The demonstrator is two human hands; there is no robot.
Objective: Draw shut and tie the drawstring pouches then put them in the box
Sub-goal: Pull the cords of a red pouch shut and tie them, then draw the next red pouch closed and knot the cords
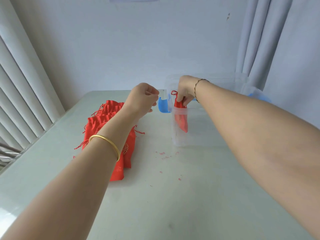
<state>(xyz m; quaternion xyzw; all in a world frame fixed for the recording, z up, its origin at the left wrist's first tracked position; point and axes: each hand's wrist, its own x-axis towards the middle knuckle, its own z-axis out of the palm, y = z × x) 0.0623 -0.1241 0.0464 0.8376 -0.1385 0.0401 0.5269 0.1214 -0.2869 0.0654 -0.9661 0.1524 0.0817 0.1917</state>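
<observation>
My right hand [186, 90] pinches the gathered neck of a red drawstring pouch [181, 119]; the pouch hangs down inside the clear plastic box [199, 141], its knotted cord sticking up beside my fingers. My left hand [144, 97] hovers above the table left of the box, fingers curled shut with nothing seen in them. Under my left forearm lies a pile of several red pouches [103, 122] with gold print and loose red cords, partly hidden by the arm.
The box has blue latches, one [163, 105] on its left side and another [259, 97] behind my right arm. The pale green table [173, 196] carries small red thread scraps [164, 155]. White curtains hang at left and right; a wall stands behind.
</observation>
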